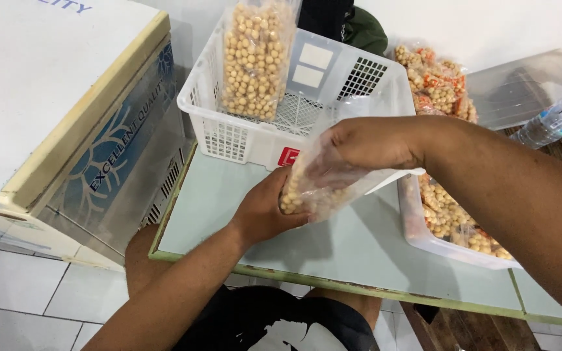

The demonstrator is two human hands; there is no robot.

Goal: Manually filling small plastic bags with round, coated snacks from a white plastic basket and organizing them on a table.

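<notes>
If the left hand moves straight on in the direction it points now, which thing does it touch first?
The left hand already touches the clear bag of round snacks that both hands hold. Beyond the bag, probably the white basket comes next, though depth is unclear.

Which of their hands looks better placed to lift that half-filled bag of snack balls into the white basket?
Probably the right hand: it grips the clear bag near its top, close to the white basket. The left hand only cups the bag's bottom.
</notes>
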